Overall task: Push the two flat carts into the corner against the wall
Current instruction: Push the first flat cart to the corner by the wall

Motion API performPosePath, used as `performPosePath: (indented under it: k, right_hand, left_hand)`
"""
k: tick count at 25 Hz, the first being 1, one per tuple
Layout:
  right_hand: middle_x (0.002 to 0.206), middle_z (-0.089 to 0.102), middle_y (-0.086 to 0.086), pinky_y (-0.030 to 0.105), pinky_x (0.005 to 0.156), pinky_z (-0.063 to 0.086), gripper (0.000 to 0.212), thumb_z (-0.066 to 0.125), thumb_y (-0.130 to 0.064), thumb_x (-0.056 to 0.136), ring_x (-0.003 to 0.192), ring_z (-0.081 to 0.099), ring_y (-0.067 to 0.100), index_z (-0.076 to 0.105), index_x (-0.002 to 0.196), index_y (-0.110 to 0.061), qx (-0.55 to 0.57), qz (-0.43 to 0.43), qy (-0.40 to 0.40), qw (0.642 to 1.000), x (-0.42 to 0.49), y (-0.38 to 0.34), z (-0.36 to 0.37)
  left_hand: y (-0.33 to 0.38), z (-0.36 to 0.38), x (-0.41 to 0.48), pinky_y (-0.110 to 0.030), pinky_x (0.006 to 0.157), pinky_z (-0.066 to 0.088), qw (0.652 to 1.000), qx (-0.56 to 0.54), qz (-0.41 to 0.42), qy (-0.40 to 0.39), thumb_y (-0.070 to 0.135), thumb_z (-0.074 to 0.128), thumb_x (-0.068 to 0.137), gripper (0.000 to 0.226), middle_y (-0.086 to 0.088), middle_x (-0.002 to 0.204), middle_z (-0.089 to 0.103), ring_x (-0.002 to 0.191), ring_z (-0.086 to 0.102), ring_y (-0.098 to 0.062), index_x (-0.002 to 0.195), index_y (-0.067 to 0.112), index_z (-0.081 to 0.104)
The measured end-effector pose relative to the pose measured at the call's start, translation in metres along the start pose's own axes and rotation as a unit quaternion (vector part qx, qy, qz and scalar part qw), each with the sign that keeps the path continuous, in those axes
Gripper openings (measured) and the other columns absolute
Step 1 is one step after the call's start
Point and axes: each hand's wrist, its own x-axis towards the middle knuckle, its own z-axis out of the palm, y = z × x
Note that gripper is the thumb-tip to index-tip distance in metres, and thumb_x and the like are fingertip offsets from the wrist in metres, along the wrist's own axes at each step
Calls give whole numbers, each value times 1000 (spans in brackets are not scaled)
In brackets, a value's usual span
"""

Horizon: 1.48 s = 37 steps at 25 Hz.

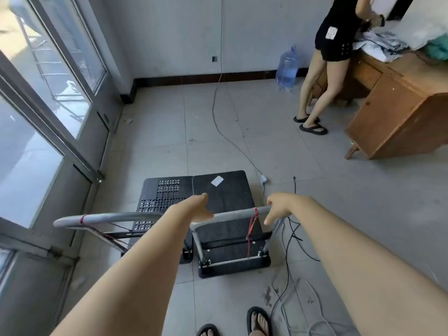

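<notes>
Two black flat carts stand side by side on the tiled floor in front of me. The left cart (161,190) has a perforated deck and a grey handle bar (109,218). The right cart (223,190) carries a white label, and a red string hangs from its grey handle bar (240,213). My left hand (197,207) rests where the two handle bars meet, fingers wrapped over them. My right hand (278,207) grips the right end of the right cart's bar. The corner (132,88) with its dark baseboard lies ahead to the left.
Glass doors (48,98) line the left side. A thin cable (218,117) runs across the floor toward the carts, with more cables (291,251) by my right foot. A water jug (287,69), a standing person (327,64) and a wooden desk (400,112) occupy the far right.
</notes>
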Motion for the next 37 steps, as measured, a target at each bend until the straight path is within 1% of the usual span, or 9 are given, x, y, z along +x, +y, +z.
performPosePath:
  k: [4, 8, 12, 18, 27, 30, 31, 33, 37]
  right_hand:
    - [132, 55, 9, 32, 83, 45, 63, 63, -47, 83, 110, 56, 25, 47, 133, -12, 17, -44, -2, 999, 25, 20, 10]
    - [150, 37, 14, 49, 109, 36, 69, 44, -62, 88, 137, 35, 38, 34, 145, -25, 40, -55, -6, 998, 62, 39, 30]
    - [143, 41, 15, 58, 109, 31, 50, 38, -58, 92, 139, 23, 46, 47, 128, -26, 44, -59, 19, 997, 84, 51, 38]
    - [96, 56, 7, 46, 91, 48, 38, 46, -57, 89, 109, 54, 37, 38, 67, -27, 44, -87, 4, 995, 119, 64, -3]
    - [94, 56, 5, 35, 80, 40, 32, 49, -50, 92, 95, 55, 27, 51, 90, -18, 23, -108, -17, 994, 171, 51, -63]
    - [97, 57, 5, 37, 83, 43, 29, 52, -48, 91, 102, 57, 30, 51, 87, -19, 53, -112, -32, 992, 184, 54, -70]
    - [97, 57, 5, 39, 85, 43, 27, 52, -47, 90, 104, 56, 32, 50, 86, -21, 60, -106, -34, 992, 187, 56, -71]
    - [94, 57, 4, 39, 84, 42, 26, 53, -47, 90, 102, 56, 30, 48, 80, -24, 74, -106, -42, 991, 194, 58, -75]
    - [79, 50, -1, 34, 74, 35, 24, 53, -42, 92, 85, 49, 24, 49, 81, -22, 75, -119, -51, 989, 202, 53, -89]
  left_hand:
    - [25, 23, 11, -49, 105, 44, 997, -69, -29, -24, 57, 57, 82, 76, -11, 141, 42, 128, 45, -32, 146, 22, 34]
    - [53, 55, 24, -58, 112, 29, 994, -43, -89, -36, 71, 48, 82, 81, -10, 148, 34, 141, 22, -38, 148, 28, 28]
    - [71, 73, 44, -66, 114, 16, 987, -94, -130, -5, 63, 40, 91, 63, -15, 155, 18, 147, -4, -45, 142, 29, 30]
    - [86, 52, 80, -68, 108, 20, 982, -103, -154, -24, 52, 30, 99, 35, -14, 142, 23, 142, 9, -41, 123, 27, 37]
    - [75, -4, 139, -67, 107, 18, 988, -72, -130, -29, 64, 26, 92, 48, -6, 137, 38, 132, 31, -31, 124, 33, 44]
    - [20, -48, 156, -56, 111, 32, 989, -44, -112, 91, 71, 35, 87, 65, -6, 142, 46, 130, 45, -26, 134, 27, 46]
    - [-13, -64, 161, -56, 115, 29, 981, 16, -146, 124, 69, 42, 85, 72, -10, 150, 38, 137, 38, -29, 143, 26, 38]
    - [-87, -80, 164, -63, 116, 13, 960, 139, -237, 51, 69, 51, 82, 92, -12, 162, 16, 149, 15, -34, 154, 26, 14]
    - [-148, -69, 161, -63, 112, 22, 943, 145, -299, -1, 53, 42, 94, 49, -6, 137, 48, 132, 40, -31, 135, 28, 45]
